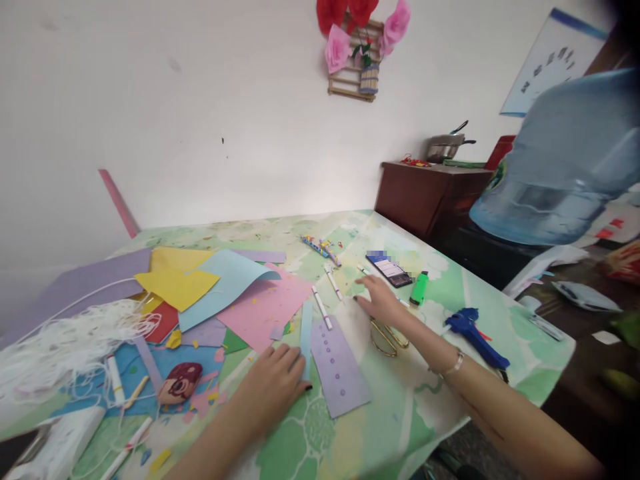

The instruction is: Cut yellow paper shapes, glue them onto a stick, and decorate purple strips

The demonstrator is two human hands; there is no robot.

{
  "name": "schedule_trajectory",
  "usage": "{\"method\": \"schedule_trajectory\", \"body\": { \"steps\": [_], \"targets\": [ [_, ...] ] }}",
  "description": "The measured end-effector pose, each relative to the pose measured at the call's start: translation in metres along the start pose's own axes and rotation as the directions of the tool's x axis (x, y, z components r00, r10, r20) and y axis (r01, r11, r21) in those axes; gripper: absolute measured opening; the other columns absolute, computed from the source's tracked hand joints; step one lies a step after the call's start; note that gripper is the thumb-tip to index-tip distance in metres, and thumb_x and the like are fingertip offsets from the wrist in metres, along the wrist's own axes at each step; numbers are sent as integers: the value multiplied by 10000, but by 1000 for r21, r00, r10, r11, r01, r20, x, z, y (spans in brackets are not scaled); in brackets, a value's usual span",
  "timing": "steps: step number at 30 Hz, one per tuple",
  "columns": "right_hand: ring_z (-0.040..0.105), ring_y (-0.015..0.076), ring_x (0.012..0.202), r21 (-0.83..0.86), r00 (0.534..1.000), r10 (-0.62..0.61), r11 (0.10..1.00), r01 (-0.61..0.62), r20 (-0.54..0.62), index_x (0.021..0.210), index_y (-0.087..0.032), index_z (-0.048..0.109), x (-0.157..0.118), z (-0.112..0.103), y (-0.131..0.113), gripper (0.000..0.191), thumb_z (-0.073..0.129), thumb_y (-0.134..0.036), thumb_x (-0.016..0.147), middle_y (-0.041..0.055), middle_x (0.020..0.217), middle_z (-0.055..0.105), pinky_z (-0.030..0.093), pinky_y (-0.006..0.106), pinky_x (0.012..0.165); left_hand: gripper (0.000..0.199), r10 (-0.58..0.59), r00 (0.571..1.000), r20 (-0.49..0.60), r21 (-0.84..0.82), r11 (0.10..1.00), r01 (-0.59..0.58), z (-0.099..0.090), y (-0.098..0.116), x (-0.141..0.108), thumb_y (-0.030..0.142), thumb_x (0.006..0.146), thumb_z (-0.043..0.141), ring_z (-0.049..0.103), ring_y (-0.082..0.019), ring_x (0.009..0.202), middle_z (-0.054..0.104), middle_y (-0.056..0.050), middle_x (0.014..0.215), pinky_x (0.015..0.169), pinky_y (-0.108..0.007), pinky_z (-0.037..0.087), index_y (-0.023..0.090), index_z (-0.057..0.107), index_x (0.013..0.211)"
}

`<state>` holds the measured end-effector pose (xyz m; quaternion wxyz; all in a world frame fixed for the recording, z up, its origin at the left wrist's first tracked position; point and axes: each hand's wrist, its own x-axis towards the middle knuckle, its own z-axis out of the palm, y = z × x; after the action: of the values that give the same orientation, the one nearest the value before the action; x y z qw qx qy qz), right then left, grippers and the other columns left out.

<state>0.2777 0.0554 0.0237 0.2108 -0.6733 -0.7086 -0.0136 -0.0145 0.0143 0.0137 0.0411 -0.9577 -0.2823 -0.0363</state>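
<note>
My left hand (277, 375) lies palm down on the table, fingers resting beside and partly over a narrow light blue paper strip (306, 327). Just right of it is a purple paper piece (343, 373) with a row of small drawn circles. My right hand (379, 301) hovers over the table, thumb and fingers apart, with nothing visible between them. Beneath its wrist show the gold handles of scissors (390, 339); the rest is hidden. Two white markers, a nearer marker (322, 308) and a farther marker (333, 283), lie to its left. A phone (390, 269) rests just beyond it.
A green utility knife (419, 289) and blue glue gun (477, 339) lie at right. Coloured paper sheets (270, 303), tangled white cord (75, 343) and a dark red case (180, 383) crowd the left. A large water bottle (555, 160) stands beyond the table's right edge.
</note>
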Motion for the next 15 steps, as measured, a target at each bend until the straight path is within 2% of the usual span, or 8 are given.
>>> {"method": "schedule_trajectory", "body": {
  "steps": [2, 4, 6, 8, 10, 12, 14, 15],
  "targets": [
    [552, 222, 1013, 41, 997, -66, 997, 64, 45, 1058, -144, 607, -17, 5, -16, 271, 594, -201, 793, 104, 1046, 614, 427, 334, 890, 244, -79, 995, -52, 7, 997, 80, 1, -7, 6, 311, 900, 444, 562, -274, 856, 631, -122, 896, 742, -417, 414, 134, 611, 875],
    [548, 221, 994, 65, 993, -105, 993, 101, 61, 1042, -144, 611, -28, 9, -28, 251, 593, -201, 799, 105, 1013, 608, 436, 329, 862, 270, -131, 983, -128, -43, 991, 126, 3, -12, 18, 337, 903, 428, 553, -270, 876, 628, -127, 926, 763, -420, 415, 135, 606, 897],
    [527, 247, 995, 41, 990, -123, 992, 120, 71, 1048, -123, 606, -36, 12, -35, 266, 597, -182, 789, 123, 1000, 594, 432, 356, 857, 298, -93, 981, -173, -115, 991, 74, 5, -17, 31, 364, 873, 483, 516, -289, 1030, 591, -142, 1119, 846, -430, 404, 145, 572, 1055],
    [510, 267, 977, -10, 990, -121, 992, 122, 77, 1040, -122, 606, -44, 13, -38, 274, 606, -159, 769, 131, 996, 586, 428, 385, 846, 391, -24, 985, -173, -146, 989, -2, 7, -21, 43, 365, 849, 516, 450, -304, 1155, 520, -146, 1265, 913, -441, 380, 155, 512, 1178],
    [502, 267, 966, -31, 990, -120, 992, 123, 73, 1039, -147, 605, -53, 11, -37, 273, 606, -154, 766, 126, 1014, 580, 430, 393, 827, 380, 25, 988, -155, -147, 988, -49, 9, -24, 52, 366, 855, 500, 438, -308, 1175, 521, -142, 1272, 927, -452, 370, 163, 518, 1175],
    [503, 256, 966, -27, 990, -123, 992, 126, 71, 1056, -161, 600, -62, 4, -29, 272, 587, -160, 785, 121, 1028, 580, 432, 378, 813, 311, 27, 988, -154, -134, 990, -47, 11, -26, 55, 364, 876, 463, 470, -300, 1136, 570, -135, 1200, 915, -452, 375, 170, 562, 1096],
    [509, 244, 979, -90, 994, -63, 993, 71, 83, 1077, -158, 598, -63, -8, -14, 266, 554, -169, 816, 122, 1035, 581, 424, 354, 823, 268, -2, 984, -180, -120, 993, -20, 13, -28, 54, 341, 893, 434, 494, -289, 1101, 600, -129, 1138, 911, -448, 380, 171, 587, 1030],
    [512, 243, 986, -159, 997, 8, 987, 5, 82, 1074, -153, 604, -61, -15, -4, 255, 537, -171, 828, 128, 1032, 581, 415, 347, 833, 264, -7, 980, -198, -120, 993, -18, 14, -29, 52, 337, 894, 432, 497, -287, 1097, 603, -127, 1130, 915, -450, 380, 170, 589, 1026]
  ]
}}
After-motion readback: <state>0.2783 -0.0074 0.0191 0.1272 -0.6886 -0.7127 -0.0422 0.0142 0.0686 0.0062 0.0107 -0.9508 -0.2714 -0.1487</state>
